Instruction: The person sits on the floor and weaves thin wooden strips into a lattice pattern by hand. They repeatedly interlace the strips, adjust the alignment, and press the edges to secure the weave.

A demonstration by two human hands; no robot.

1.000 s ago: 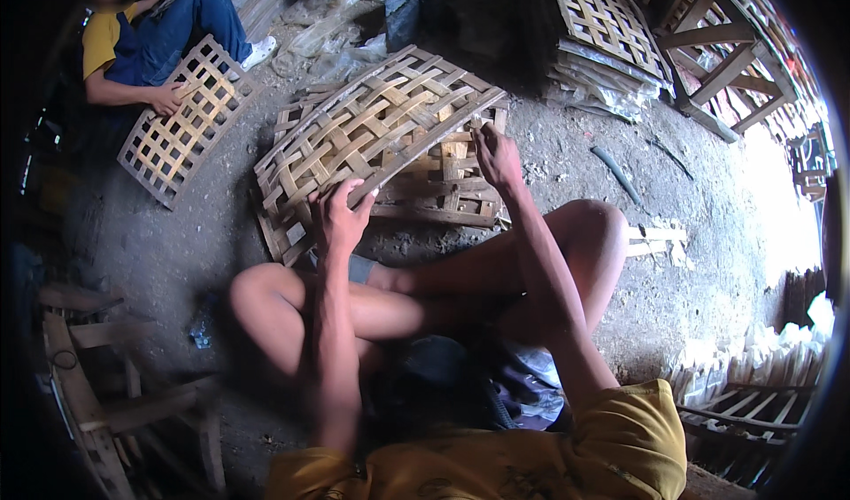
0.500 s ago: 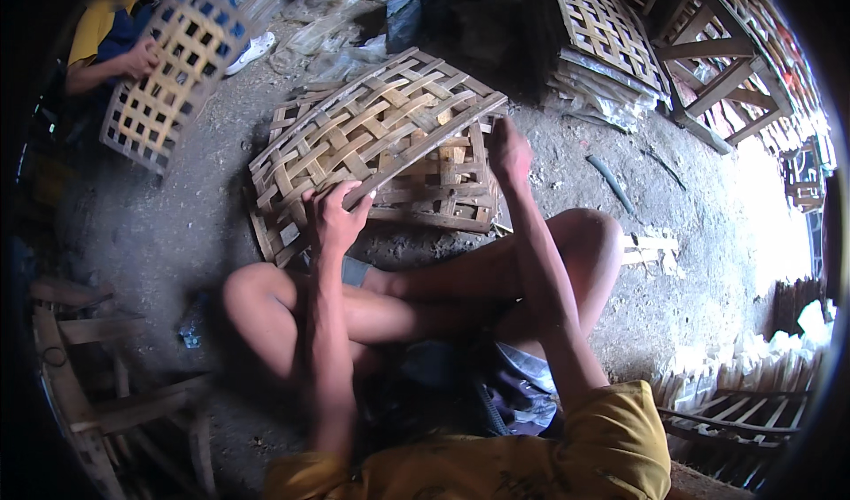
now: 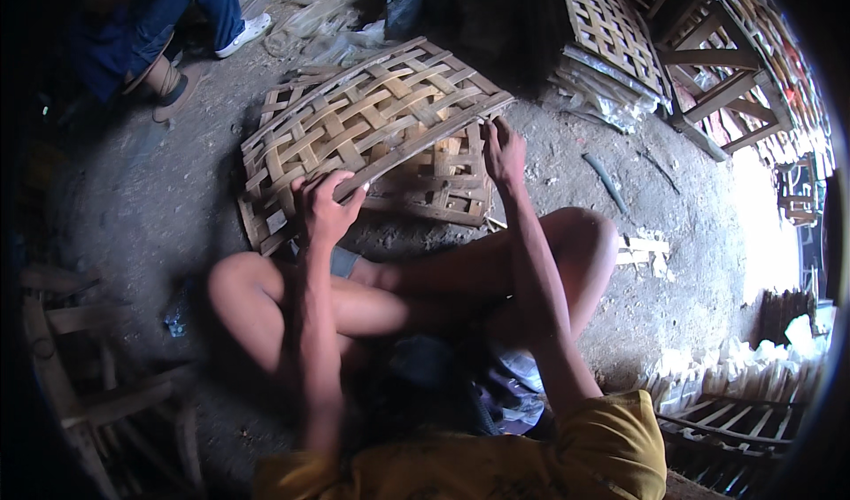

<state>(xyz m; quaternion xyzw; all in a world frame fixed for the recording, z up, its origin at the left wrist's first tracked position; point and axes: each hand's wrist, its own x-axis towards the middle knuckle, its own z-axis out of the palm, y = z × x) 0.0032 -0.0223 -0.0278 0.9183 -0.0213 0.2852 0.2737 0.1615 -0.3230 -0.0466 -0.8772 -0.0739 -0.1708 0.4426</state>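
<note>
Woven panel (image 3: pixel 363 111) in front of the crossed legs (image 3: pixel 434 279) is held at a tilt, its near rim raised above a lower panel (image 3: pixel 452 152) that is laid on the floor (image 3: pixel 133 208). That rim is pinched between the thumb and fingers of the left hand (image 3: pixel 324 210), probably so that the edge is steadied. At the rim's right end, the fingers of the right hand (image 3: pixel 506 157) are curled; whether anything is pinched there cannot be told. With the hands set well apart, twisting is likely resisted. The lower panel seems placed as a support within easy reach. Further panels (image 3: pixel 611 22) are stacked at the upper right, presumably to be kept out of the way.
</note>
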